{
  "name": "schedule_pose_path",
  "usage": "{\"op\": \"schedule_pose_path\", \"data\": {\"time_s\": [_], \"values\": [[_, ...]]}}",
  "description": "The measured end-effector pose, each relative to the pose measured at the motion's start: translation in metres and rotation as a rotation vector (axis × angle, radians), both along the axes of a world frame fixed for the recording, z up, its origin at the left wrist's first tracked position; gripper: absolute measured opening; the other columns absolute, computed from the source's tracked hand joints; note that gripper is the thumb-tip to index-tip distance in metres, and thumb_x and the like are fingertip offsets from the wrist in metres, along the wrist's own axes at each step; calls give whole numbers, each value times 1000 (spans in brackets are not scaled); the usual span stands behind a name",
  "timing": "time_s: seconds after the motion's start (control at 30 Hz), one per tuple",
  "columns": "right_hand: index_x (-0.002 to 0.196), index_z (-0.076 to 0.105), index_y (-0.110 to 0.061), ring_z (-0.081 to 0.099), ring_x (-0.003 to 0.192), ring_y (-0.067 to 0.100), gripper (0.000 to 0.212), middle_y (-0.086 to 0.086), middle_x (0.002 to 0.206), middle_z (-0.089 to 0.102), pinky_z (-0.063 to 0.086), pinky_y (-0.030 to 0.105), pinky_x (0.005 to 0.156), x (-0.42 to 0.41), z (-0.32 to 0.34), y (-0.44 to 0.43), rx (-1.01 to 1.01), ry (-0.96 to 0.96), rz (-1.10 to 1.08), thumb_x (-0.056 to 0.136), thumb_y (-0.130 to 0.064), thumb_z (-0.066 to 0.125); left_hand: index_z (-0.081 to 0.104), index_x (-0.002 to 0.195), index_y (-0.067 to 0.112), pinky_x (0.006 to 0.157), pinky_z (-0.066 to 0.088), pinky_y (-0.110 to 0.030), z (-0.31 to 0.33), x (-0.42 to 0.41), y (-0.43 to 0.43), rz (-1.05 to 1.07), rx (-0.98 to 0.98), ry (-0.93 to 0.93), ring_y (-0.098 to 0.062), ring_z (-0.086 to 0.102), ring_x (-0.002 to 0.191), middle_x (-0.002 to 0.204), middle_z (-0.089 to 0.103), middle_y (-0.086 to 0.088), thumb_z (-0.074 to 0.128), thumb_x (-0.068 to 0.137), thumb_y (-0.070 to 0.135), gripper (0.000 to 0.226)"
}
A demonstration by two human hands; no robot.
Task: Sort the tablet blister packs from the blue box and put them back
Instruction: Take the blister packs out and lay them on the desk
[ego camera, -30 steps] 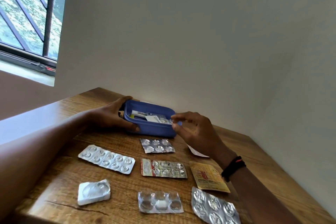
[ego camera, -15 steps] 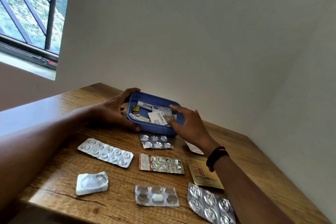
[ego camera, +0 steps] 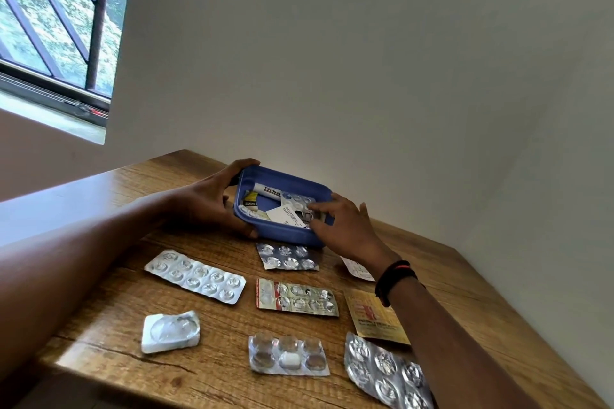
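The blue box (ego camera: 285,236) sits at the far side of the wooden table (ego camera: 109,325), tilted toward me. My left hand (ego camera: 212,202) grips its left end. My right hand (ego camera: 345,226) reaches over its right rim, fingers on a silver blister pack (ego camera: 297,201) and a white paper (ego camera: 282,213) inside. A white tube (ego camera: 265,190) also lies in the box. Several blister packs are laid out on the table: a long silver one (ego camera: 196,276), a small silver one (ego camera: 287,256), a red-edged one (ego camera: 295,297), a clear one (ego camera: 288,355), a large-bubble one (ego camera: 387,372).
A white single-blister case (ego camera: 171,330) lies near the table's front left. A yellow sachet (ego camera: 373,317) and a white slip (ego camera: 357,268) lie under my right forearm. Walls close off the back and right; a window (ego camera: 56,20) is at upper left.
My right hand has gone from hovering at the box's right rim to reaching inside onto the blister pack. The box has tipped more toward me in my left hand.
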State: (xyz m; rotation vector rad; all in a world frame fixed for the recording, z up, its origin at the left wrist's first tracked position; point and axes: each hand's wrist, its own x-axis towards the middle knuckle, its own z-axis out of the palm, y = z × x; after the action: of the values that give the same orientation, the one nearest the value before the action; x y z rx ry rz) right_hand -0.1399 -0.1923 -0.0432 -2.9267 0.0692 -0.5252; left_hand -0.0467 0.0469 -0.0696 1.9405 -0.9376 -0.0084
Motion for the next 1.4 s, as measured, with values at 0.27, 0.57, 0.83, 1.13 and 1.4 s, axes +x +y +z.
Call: {"op": "schedule_pose_path", "data": {"time_s": [0.27, 0.57, 0.83, 1.13, 1.4], "values": [[150, 12, -44, -17, 147, 12, 57, -13, 162, 5, -10, 64, 111, 3, 2, -4, -31, 259, 45, 97, -34, 32, 17, 145, 41, 111, 38, -42, 0, 2, -1, -22, 16, -18, -16, 37, 135, 147, 38, 3, 92, 56, 30, 117], [123, 57, -51, 10, 148, 19, 44, -1, 155, 32, 4, 66, 112, 9, 2, -1, 137, 87, 45, 86, -28, 55, 19, 144, 43, 94, 47, -24, -5, 7, -1, -36, 1, 18, -14, 43, 129, 145, 39, 4, 93, 55, 32, 116], [104, 75, -10, 61, 82, -5, 25, -9, 99, 66, 46, 3, 69, 5, 13, -6, 703, -165, 147, 85, -3, 60, 19, 146, 40, 104, 46, -35, -3, 6, -1, -3, 11, 46, -17, 44, 130, 145, 39, 3, 93, 55, 32, 117], [100, 75, -8, 72, 88, 16, 15, 7, 102, 75, 58, 29, 75, -23, 31, -35, 1152, -294, 157, 87, -7, 66, 16, 151, 24, 109, 42, -46, 0, 9, 3, 93, 34, 129, -22, 45, 130, 147, 41, -4, 89, 45, 43, 130], [106, 69, -26, 73, 90, 17, 41, -2, 97, 75, 61, 34, 69, -36, 38, -50, 899, -371, 268, 73, -4, 81, 11, 153, 20, 104, 41, -35, 0, 11, 4, 165, 38, 164, -18, 45, 124, 148, 39, -9, 87, 41, 45, 137]]}}
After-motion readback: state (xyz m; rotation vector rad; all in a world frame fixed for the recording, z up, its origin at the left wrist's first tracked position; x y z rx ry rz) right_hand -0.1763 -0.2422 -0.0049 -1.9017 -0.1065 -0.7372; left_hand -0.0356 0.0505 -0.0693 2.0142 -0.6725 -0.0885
